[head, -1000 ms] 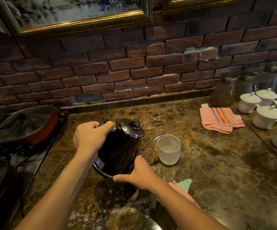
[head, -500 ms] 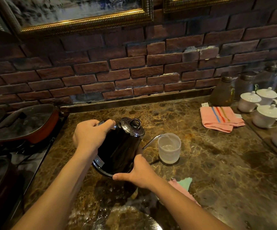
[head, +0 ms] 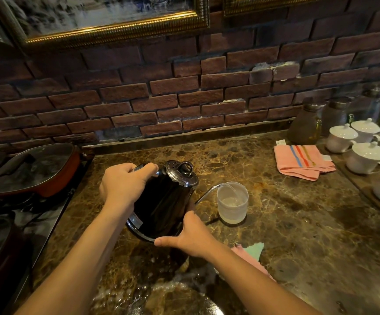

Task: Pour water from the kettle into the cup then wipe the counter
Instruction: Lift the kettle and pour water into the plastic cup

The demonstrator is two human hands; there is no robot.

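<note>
A black kettle (head: 164, 203) with a chrome lid and a thin gooseneck spout is tilted to the right above the brown marble counter (head: 298, 235). My left hand (head: 125, 183) grips its handle. My right hand (head: 191, 235) cups the lower right edge of its base. The spout tip is over the rim of a translucent cup (head: 232, 203), and a thin stream of water runs into it. The cup holds some water. A pink and green cloth (head: 250, 253) lies on the counter just behind my right forearm, partly hidden by it.
A folded pink striped towel (head: 302, 161) lies at the back right. White lidded cups (head: 366, 155) and glass jars (head: 305, 126) crowd the right edge. A red pan with a glass lid (head: 32, 169) sits on the stove at left. A brick wall backs the counter.
The kettle stays tilted over the cup with both hands in place. The water level in the cup has risen slightly.
</note>
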